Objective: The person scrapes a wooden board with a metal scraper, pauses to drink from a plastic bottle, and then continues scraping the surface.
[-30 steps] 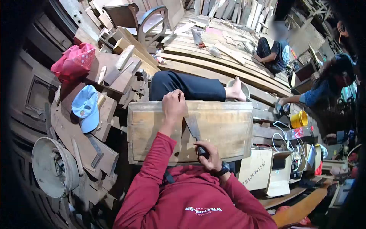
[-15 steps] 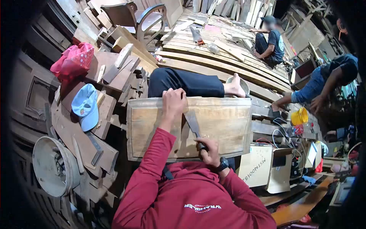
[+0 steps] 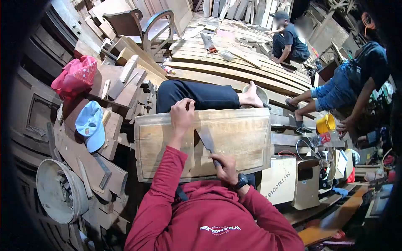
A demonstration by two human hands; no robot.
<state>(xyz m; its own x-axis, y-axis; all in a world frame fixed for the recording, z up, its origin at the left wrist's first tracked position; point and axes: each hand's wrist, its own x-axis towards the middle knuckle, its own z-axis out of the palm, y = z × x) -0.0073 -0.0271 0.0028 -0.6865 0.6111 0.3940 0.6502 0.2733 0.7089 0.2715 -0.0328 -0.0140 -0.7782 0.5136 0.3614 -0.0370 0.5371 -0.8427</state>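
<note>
Wood panel (image 3: 234, 138) lies flat across my outstretched leg (image 3: 197, 95), stiff and heavy by my guess and best gripped at its edges, so my left hand (image 3: 182, 115) clamps the far rim while my right hand (image 3: 224, 164) is closed around the flat chisel (image 3: 206, 141) handle.

The plank floor (image 3: 234, 75) carries everything. An outstretched leg (image 3: 197, 95) lies on it, and the wooden panel (image 3: 238, 134) rests across the leg. At left, stacked offcuts (image 3: 125, 90) bear a red bag (image 3: 73, 77) and a light blue cap (image 3: 90, 125). A round metal pan (image 3: 58, 190) sits near left. A chair (image 3: 142, 25) stands far left. A yellow bucket (image 3: 325, 123) sits at right.
</note>
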